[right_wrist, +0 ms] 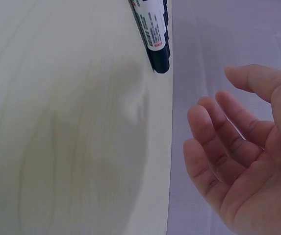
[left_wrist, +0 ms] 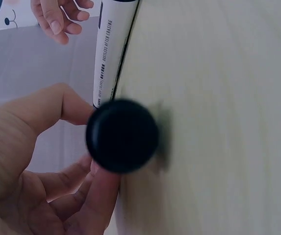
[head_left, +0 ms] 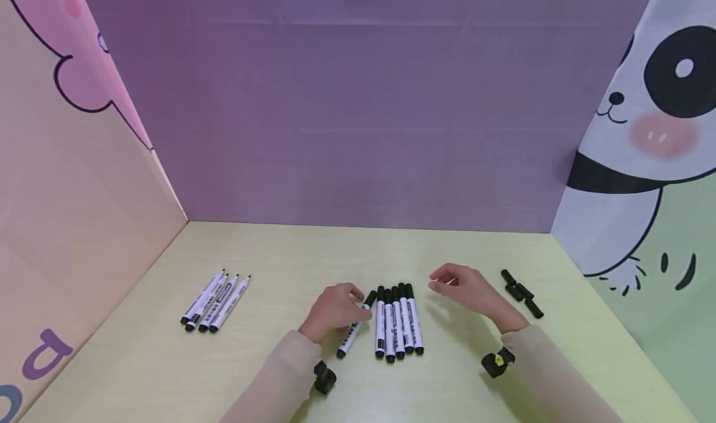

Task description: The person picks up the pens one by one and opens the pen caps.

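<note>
My left hand (head_left: 337,310) pinches a white marker (head_left: 351,338) with a black cap between thumb and fingers, the marker slanting over the table with its cap away from me. In the left wrist view, the marker's round black end (left_wrist: 122,136) faces the camera and hides most of its barrel. Right beside it lies a row of several capped markers (head_left: 398,327), side by side. To the right of that row, my right hand (head_left: 468,288) is raised over the table, its fingers (right_wrist: 221,152) loosely bent around nothing.
Several uncapped markers (head_left: 215,305) lie slanted at the left of the wooden table (head_left: 291,255). Several loose black caps (head_left: 524,291) lie at the right, beyond my right wrist. A purple backdrop (head_left: 358,118) closes the far edge, with printed panels at both sides.
</note>
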Tool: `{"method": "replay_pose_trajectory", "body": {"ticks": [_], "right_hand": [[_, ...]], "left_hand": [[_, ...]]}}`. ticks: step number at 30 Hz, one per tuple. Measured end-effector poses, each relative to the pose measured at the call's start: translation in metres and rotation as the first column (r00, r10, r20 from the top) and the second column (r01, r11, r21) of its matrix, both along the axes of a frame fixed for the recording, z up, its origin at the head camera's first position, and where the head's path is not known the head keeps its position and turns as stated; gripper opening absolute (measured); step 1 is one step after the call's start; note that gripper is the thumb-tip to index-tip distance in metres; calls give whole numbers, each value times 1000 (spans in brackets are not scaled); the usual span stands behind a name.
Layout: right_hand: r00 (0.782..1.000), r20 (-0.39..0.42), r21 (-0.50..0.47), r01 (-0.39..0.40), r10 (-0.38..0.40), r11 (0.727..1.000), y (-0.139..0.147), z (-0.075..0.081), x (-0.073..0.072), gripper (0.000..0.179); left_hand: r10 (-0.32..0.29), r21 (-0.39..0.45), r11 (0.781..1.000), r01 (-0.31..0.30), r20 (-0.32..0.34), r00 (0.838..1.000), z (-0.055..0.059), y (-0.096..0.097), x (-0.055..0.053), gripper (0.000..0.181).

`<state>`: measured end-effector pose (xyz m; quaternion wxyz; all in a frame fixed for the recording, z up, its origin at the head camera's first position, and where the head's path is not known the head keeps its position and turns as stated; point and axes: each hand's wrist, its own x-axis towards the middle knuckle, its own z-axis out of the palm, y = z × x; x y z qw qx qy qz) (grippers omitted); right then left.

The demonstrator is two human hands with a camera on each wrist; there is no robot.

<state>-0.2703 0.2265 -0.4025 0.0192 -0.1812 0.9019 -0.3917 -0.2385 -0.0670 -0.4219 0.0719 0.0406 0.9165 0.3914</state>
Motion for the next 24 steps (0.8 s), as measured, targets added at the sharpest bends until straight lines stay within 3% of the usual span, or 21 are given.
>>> {"method": "replay_pose_trajectory", "body": {"ticks": [8,15,24], "right_hand": [[999,17,-17,-29,30,999,-10,-2,2,30],[998,27,-21,-54,55,998,-21,-3,2,32],[992,82,-75,-93,99,993,-35,-2,3,37]], "left_hand": [[-4,51,999,5,-31,1000,0,-3,-4,32],[-101,91,989,115,-143,985,5,-4,-5,31],[-162,116,976,184,-174,971,15,1,-2,30]]}}
